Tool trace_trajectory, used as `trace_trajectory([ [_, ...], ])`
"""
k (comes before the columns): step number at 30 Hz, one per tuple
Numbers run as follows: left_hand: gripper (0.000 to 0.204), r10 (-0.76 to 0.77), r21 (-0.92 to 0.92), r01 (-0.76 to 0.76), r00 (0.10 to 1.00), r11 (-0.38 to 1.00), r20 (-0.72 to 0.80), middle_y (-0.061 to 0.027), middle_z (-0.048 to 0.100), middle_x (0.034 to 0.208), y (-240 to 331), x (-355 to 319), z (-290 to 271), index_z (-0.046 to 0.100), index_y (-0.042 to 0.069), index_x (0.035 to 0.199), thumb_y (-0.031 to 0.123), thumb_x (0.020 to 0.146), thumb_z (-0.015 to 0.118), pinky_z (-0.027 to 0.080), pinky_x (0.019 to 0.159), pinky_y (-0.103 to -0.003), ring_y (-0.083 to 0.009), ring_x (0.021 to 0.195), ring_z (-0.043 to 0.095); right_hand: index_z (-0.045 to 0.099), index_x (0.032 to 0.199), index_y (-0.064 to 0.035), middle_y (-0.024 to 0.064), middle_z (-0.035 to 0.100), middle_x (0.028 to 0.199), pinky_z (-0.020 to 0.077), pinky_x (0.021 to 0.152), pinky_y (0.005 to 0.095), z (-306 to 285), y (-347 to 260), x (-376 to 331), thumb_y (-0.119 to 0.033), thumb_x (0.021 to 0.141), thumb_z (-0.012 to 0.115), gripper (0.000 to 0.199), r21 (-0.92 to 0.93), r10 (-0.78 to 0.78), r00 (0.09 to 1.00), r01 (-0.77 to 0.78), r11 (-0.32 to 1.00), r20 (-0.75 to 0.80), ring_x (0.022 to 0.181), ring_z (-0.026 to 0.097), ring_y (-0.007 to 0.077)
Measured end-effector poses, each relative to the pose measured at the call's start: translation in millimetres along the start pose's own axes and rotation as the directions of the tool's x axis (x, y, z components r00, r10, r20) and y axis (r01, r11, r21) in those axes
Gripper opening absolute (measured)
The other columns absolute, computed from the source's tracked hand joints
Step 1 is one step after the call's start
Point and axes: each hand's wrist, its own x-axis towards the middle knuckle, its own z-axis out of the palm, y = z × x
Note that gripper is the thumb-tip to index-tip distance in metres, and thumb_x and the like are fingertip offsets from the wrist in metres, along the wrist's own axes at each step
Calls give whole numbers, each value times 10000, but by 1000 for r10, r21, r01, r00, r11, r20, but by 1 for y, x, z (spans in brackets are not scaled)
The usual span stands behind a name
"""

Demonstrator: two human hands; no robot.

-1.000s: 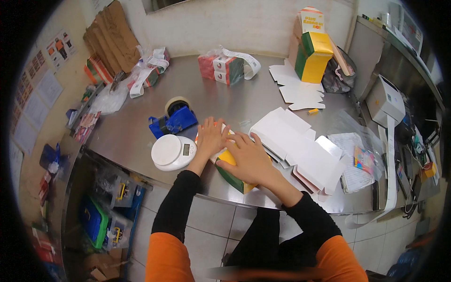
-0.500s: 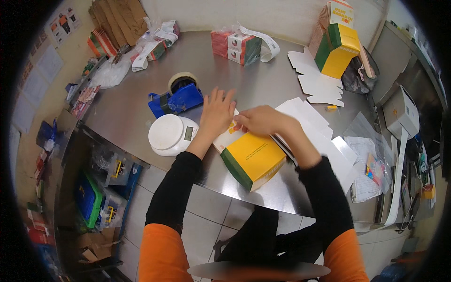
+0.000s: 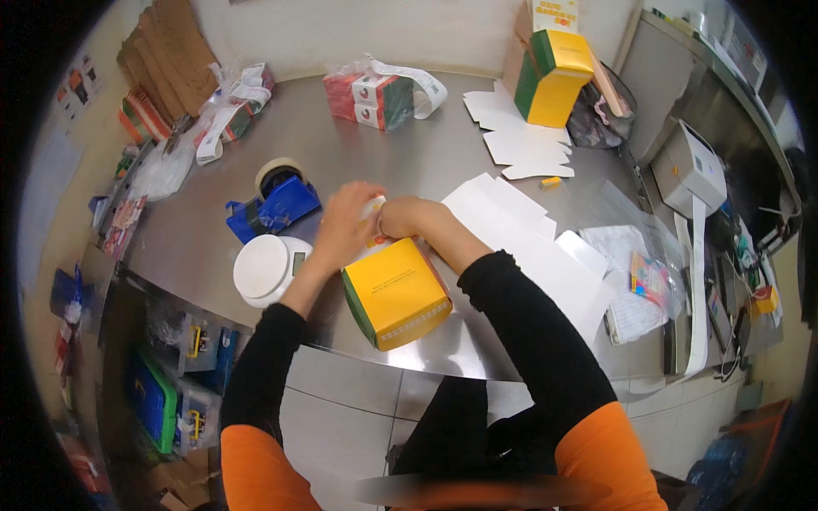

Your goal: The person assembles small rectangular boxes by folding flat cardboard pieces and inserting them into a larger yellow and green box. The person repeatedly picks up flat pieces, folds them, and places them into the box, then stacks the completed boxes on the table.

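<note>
At mid-frame, your half-curled left hand (image 3: 343, 226) and curled right hand (image 3: 412, 219) meet beyond the yellow box (image 3: 396, 285); grips hidden; align edges squarely.

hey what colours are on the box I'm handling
Box is mostly yellow with a green side, best in head view.

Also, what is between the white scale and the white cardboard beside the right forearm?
In the head view, the yellow-and-green box lies there; the left forearm and right forearm also cross that stretch.
</note>
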Motion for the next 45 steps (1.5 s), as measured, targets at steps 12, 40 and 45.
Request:
trace_trajectory([
  [12,363,15,410,-169,936,896,353,-74,406,1393,7,-2,0,529,240,1268,313,919,461,189,1090,-494,-289,1327,318,570,1159,-116,154,580,1110,474,847,366,18,77,-160,-412,789,637,479,157,123,904,-63,986,-409,1008,588,295],
  [40,553,247,230,-250,968,941,42,-125,341,1428,206,34,-101,424,127,1354,224,841,603,143,1104,-517,-323,1380,209,623,1067,-64,206,640,843,499,695,380,4,44,-280,-130,836,565,247,300,138,514,247,922,-847,778,633,365],
  [45,414,434,-197,-450,893,871,-122,-132,517,1199,280,42,-63,522,37,1170,173,802,655,243,1078,-487,-356,1245,401,577,1075,-11,185,643,889,478,725,328,4,3,-401,-73,831,568,252,324,73,624,300,897,-778,820,642,337],
])
